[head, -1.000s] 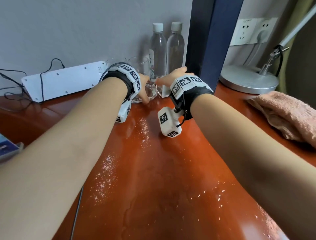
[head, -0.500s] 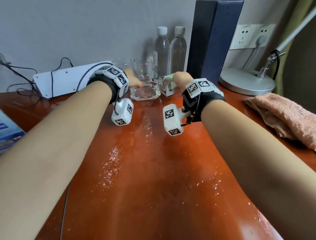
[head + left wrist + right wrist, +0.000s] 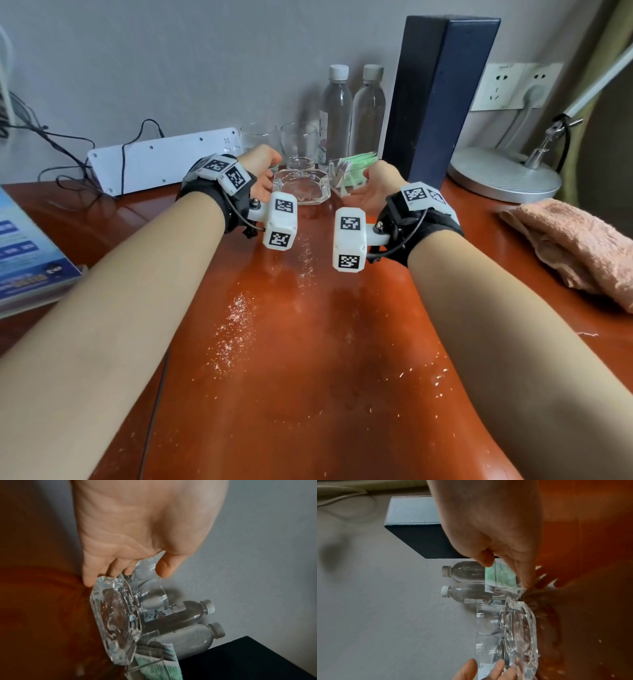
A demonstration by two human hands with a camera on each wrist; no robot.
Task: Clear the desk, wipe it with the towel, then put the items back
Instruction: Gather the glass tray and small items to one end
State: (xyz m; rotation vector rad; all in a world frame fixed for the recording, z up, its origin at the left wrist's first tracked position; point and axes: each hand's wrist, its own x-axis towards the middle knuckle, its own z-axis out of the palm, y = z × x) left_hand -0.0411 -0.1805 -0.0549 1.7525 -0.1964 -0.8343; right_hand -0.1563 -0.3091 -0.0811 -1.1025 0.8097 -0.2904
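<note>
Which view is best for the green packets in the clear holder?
Right wrist: the green packets sit large and central beside the right hand's fingers. Head view shows them small and far back; left wrist catches only part at the frame's bottom edge.

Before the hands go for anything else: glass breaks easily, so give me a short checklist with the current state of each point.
1. Left hand free: ok, its fingers are relaxed beside the glass ashtray, gripping nothing.
2. Right hand free: ok, open by the clear holder of green packets.
3. Ashtray flat on the desk: ok.
4. The two drinking glasses upright behind the ashtray: ok.
5. Towel within reach on the right: ok, untouched.
6. Desk ready for wiping: not ok, white crumbs lie across the middle and items stand at the back.
</note>
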